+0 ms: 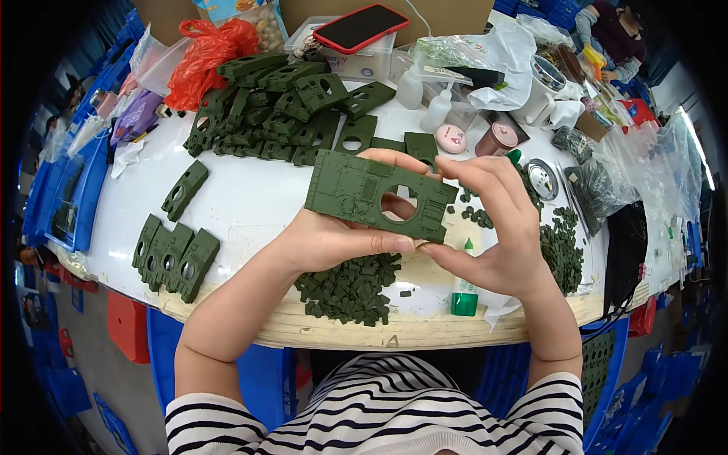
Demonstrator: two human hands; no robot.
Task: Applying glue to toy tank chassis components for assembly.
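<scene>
A dark green plastic model tank hull (pixel 345 186), with a large round opening in its top, is held up over the near middle of the table. My left hand (pixel 326 246) is closed around it from below, thumb along its near edge. My right hand (pixel 504 220) curves about its right end, with thumb and fingertips at the edges; whether a small part sits in those fingertips is hidden. Below lies a heap of small green plastic pieces (pixel 345 292). A bottle with a green base (pixel 465 296) stands under my right hand.
Many similar hulls (pixel 280 106) are piled at the back left. Several more hulls (pixel 176 258) lie at the left edge. Another heap of small green parts (pixel 561 254) is at the right. A red-cased phone (pixel 361 29) rests on a box behind. A person (pixel 614 38) sits at the far right.
</scene>
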